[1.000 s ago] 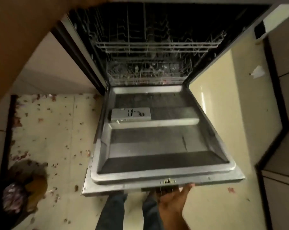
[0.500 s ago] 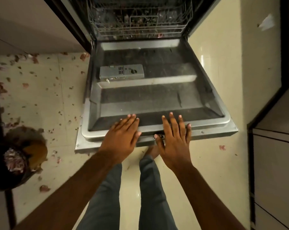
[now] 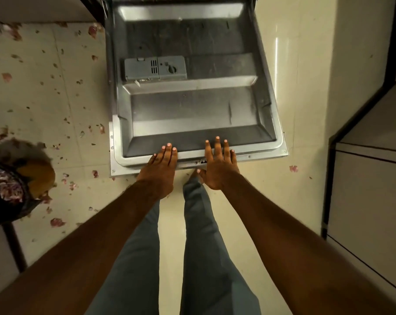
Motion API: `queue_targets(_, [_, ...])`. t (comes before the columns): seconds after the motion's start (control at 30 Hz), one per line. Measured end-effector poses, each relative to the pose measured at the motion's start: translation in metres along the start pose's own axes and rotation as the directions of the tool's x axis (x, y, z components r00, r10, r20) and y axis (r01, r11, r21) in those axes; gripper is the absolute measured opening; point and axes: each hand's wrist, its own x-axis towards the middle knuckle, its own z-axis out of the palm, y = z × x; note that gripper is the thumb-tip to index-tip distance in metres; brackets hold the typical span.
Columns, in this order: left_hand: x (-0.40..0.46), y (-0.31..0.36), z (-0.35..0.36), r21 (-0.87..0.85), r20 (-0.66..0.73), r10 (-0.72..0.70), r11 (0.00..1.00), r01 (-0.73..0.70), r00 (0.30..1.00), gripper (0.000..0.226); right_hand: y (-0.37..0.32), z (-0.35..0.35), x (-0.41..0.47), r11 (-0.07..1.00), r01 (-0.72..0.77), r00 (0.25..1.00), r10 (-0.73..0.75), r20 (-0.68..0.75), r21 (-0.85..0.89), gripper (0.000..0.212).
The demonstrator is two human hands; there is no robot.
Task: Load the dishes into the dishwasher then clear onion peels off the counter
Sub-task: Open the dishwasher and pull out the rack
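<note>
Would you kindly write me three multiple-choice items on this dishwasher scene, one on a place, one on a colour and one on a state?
1. Where do the hands lie?
A. on the front edge of the door
B. on the detergent dispenser
C. on the bin

2. What colour are the trousers?
A. red
B. grey-blue
C. white

3. How is the dishwasher door?
A. shut
B. taken off
C. folded down open

Key: 1 A, the left hand and right hand lie with straight fingers on the front edge of the door, well short of the dispenser. 2 B, the trousers are grey-blue. 3 C, the door's inner panel faces up.
</note>
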Motion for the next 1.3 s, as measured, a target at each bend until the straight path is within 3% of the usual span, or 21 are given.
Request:
queue_targets(0.13, [0.017, -0.006, 0.021, -0.010, 0.109, 0.006, 1.000, -0.005, 0.994, 0.093, 0.000, 0.007, 0.027, 1.000, -0.021, 0.988, 0.024, 0.155, -0.016, 0.095])
queue_targets(0.27, [0.036, -0.011, 0.024, 0.023, 0.146, 0.028, 0.999, -0.032, 0.989, 0.090, 0.002, 0.014, 0.047, 0.999, -0.022, 0.975, 0.028, 0.220, -0.026, 0.092])
queue_targets(0.8, [0.044, -0.027, 0.054, -0.077, 0.133, 0.059, 0.996, -0.049, 0.989, 0.095, 0.015, 0.052, 0.064, 0.998, 0.016, 0.982, -0.029, 0.184, 0.067, 0.097])
queue_targets(0.9, [0.034, -0.034, 0.051, -0.082, 0.100, 0.094, 0.993, -0.086, 0.991, 0.082, 0.020, 0.057, 0.056, 0.990, 0.049, 0.983, -0.072, 0.166, 0.135, 0.086])
queue_targets(0.97, [0.038, -0.043, 0.052, -0.054, 0.000, 0.123, 0.991, -0.123, 0.992, 0.083, 0.023, 0.062, 0.053, 0.988, 0.073, 0.992, -0.086, 0.091, 0.136, 0.079])
queue_targets(1.07, [0.047, -0.059, 0.009, -0.008, -0.037, 0.091, 0.996, -0.091, 0.995, 0.089, 0.045, 0.088, 0.084, 0.985, 0.054, 0.994, -0.069, 0.090, 0.161, 0.090])
queue_targets(1.13, [0.056, -0.069, -0.021, -0.006, -0.107, 0.097, 0.995, -0.098, 0.990, 0.087, 0.026, 0.035, 0.078, 0.986, 0.038, 0.982, -0.067, 0.176, 0.161, 0.112])
queue_targets(1.2, [0.058, -0.075, -0.069, -0.055, -0.243, 0.068, 0.995, -0.084, 0.968, 0.089, 0.008, -0.016, 0.077, 0.978, 0.042, 0.997, -0.054, 0.057, 0.204, 0.098])
queue_targets(1.3, [0.078, -0.090, -0.139, -0.112, -0.338, 0.041, 0.990, -0.083, 0.940, 0.073, -0.008, -0.087, 0.089, 0.957, 0.063, 0.998, -0.055, -0.034, 0.283, 0.085])
